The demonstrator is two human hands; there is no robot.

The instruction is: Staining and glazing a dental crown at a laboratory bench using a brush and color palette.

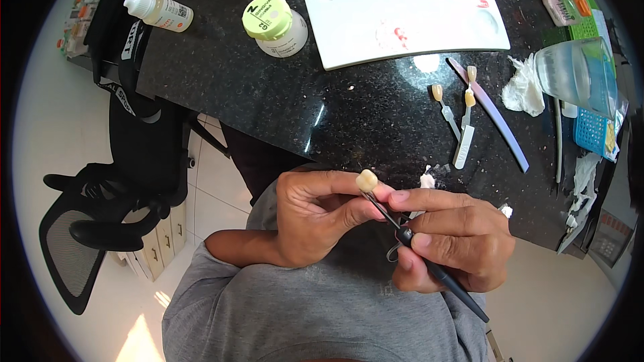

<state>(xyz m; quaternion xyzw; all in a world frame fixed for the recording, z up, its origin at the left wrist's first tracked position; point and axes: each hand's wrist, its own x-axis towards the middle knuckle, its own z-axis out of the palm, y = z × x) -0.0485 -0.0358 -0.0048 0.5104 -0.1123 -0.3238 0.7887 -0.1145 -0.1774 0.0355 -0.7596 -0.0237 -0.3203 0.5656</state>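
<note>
A small ivory tooth-shaped dental crown (367, 181) sits at the metal tip of a slim black-handled dental tool (439, 278). My left hand (318, 211) is closed, its index finger and thumb pinched at the crown. How much of the crown's weight the fingers or the tool tip bears is hidden. My right hand (463, 241) grips the black handle between thumb and fingers, tilted down to the right. A thin metal loop shows below the fingers, partly covered. Beyond the hands lie tooth shade tabs (463, 144) on white stems.
A white palette (416, 23) with several colour wells lies at the far side. Left of it stand a green-lidded jar (275, 27) and a dropper bottle (159, 12). On the right are a curved file (493, 117), crumpled tissue (524, 87), a glass of liquid (577, 74) and a blue basket (594, 133).
</note>
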